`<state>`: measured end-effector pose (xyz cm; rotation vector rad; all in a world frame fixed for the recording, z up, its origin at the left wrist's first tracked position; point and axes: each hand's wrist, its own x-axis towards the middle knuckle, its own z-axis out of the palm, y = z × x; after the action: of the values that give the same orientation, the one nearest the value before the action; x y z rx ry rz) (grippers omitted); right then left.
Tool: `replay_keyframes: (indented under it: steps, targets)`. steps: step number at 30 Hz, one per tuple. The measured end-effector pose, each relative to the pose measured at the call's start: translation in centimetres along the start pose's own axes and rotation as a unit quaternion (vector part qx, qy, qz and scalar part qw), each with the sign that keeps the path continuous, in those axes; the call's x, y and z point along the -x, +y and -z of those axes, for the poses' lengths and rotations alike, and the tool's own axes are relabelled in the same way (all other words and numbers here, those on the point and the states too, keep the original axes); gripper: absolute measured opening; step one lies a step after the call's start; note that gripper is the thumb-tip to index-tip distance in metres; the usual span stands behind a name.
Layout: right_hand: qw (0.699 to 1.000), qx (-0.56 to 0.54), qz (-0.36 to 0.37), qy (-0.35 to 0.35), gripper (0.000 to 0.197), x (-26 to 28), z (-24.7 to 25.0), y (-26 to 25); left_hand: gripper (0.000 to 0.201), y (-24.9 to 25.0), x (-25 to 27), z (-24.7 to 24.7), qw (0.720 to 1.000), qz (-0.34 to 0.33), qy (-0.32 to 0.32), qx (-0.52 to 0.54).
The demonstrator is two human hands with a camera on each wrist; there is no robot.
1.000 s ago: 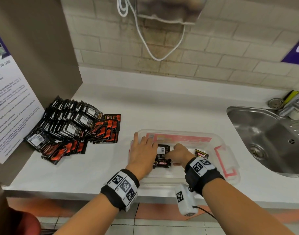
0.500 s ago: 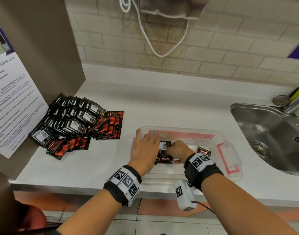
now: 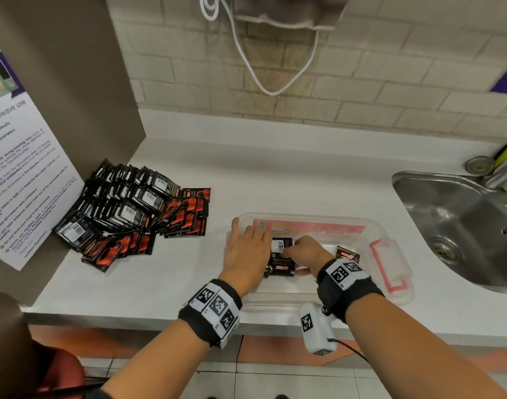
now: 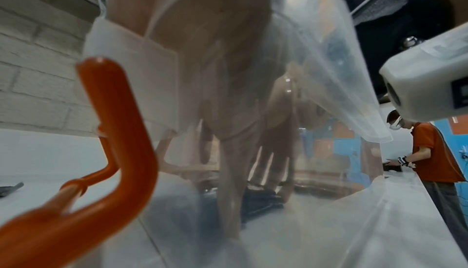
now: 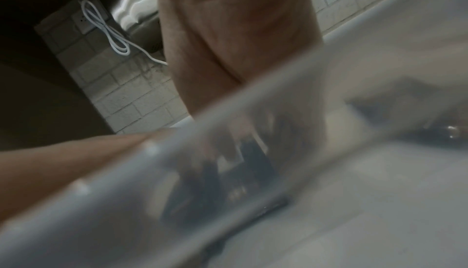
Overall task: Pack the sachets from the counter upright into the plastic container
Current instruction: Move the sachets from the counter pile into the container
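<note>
Clear plastic, rectangular and shallow, the container (image 3: 373,234) sits on the white desk (image 3: 275,174) near its front edge, with an orange-pink latch handle (image 3: 386,266) at its right end and a pink label along its far wall. Both hands are inside it. The left hand (image 3: 246,251) lies at the container's left end, its fingers (image 3: 259,230) straight and close together, pressed against a small stack of black sachets (image 3: 281,262) that lean there; whether they stand fully upright cannot be told. The right hand (image 3: 305,250) meets the same stack from the other side, its fingers curled and pinching the top edge of the nearest sachet by its white barcode patch. One more black-and-red sachet (image 3: 347,254) lies apart toward the container's right end, just beside the right wrist.

In the left wrist view the left hand's fingers (image 4: 235,172) show hazily through the container wall, reaching down to the dark sachets on the floor of the box, with the orange latch (image 4: 111,132) close to the lens. The right wrist view is blurred; only the palm and dark packet shapes behind the plastic rim can be made out.

Well to the left on the desk, a large loose heap of black and red sachets (image 3: 131,208) lies spread against a brown panel (image 3: 74,96) carrying a printed notice (image 3: 19,168). A steel sink (image 3: 462,226) is set into the desk at the right.
</note>
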<state>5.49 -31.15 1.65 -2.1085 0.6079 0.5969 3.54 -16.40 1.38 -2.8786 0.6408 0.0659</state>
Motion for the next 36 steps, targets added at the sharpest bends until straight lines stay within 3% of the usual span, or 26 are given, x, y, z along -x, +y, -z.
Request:
replay_keyframes:
  steps: [2,5,8,12,15,19,21,23,25,27,31,36]
  targets:
    - [1.0,-0.004,-0.006,0.001,0.015,-0.1,0.1,0.0,0.092,0.0,0.0,0.1,1.0,-0.002,-0.002,0.004]
    - [1.0,-0.009,-0.017,0.012,0.041,-0.1,0.5,0.1,0.103,-0.1,-0.1,0.1,1.0,-0.005,-0.004,0.016]
    - [0.996,0.004,-0.002,0.09,0.061,0.1,0.9,0.0,0.106,-0.6,-0.2,0.3,0.996,-0.019,-0.003,0.082]
    - [0.974,-0.031,0.085,0.208,0.032,2.3,0.6,-2.2,0.069,-2.8,0.2,1.3,0.962,-0.031,0.02,0.271]
    - [0.952,-0.036,0.208,0.224,0.017,5.0,-0.7,-5.3,0.037,-5.9,1.4,2.0,0.922,0.026,0.084,0.377]
    - [0.927,-0.085,0.334,0.145,0.013,8.6,-3.9,-10.0,0.01,-11.3,4.1,2.4,0.851,0.127,0.206,0.466]
    - [0.932,-0.094,0.346,0.057,0.015,9.9,-6.2,-11.8,0.008,-14.0,5.8,1.9,0.834,0.196,0.257,0.447]
    - [0.94,-0.065,0.333,-0.035,0.018,10.4,-9.0,-13.2,0.019,-16.5,7.5,0.9,0.828,0.294,0.271,0.392]
    - [0.947,-0.024,0.302,-0.103,0.027,10.1,-11.9,-13.9,0.038,-18.5,9.3,-0.3,0.819,0.389,0.22,0.359]
    - [0.953,0.003,0.262,-0.153,0.045,9.1,-14.5,-13.9,0.057,-19.8,10.8,-1.6,0.811,0.437,0.145,0.361]
    - [0.954,0.074,0.218,-0.193,0.06,6.3,-18.4,-13.0,0.08,-21.2,12.6,-4.4,0.808,0.458,0.06,0.366]
    - [0.96,0.074,0.189,-0.191,0.069,3.6,-21.2,-13.0,0.073,-21.2,12.5,-6.5,0.812,0.45,0.032,0.371]
